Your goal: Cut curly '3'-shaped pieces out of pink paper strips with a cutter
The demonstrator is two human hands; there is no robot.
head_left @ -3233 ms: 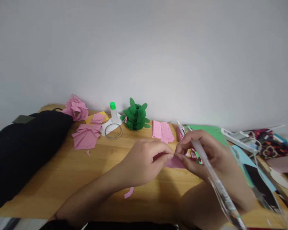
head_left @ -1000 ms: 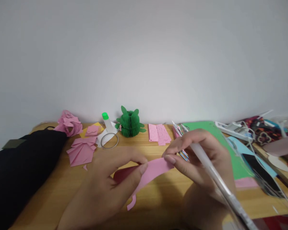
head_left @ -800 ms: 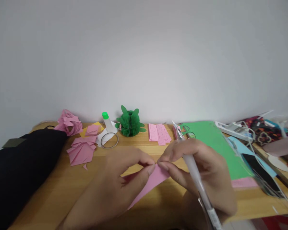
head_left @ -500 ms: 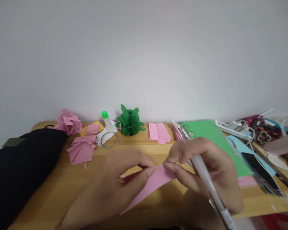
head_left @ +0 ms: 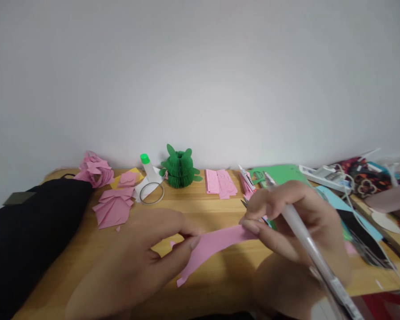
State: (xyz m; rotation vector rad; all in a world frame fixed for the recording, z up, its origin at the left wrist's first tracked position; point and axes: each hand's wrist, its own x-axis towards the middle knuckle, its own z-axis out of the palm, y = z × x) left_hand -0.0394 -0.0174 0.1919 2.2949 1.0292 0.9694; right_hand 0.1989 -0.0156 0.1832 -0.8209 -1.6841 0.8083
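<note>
We note blk fabric item (head_left: 36, 231) far L, folded pink paper (head_left: 113, 209) on table (head_left: 193, 205), L hand (head_left: 140, 258) closed in pinch on pink strip (head_left: 218, 243), strip spanning betw. hands above table, R hand (head_left: 315, 222) pinching strip's R end, pen (head_left: 306, 241) also gripped, pwr strip (head_left: 322, 177) farther R.

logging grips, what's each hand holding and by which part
Left hand pinches a pink paper strip by its upper edge, toward the left end; right hand pinches its right end and holds a pen by the barrel.
</note>
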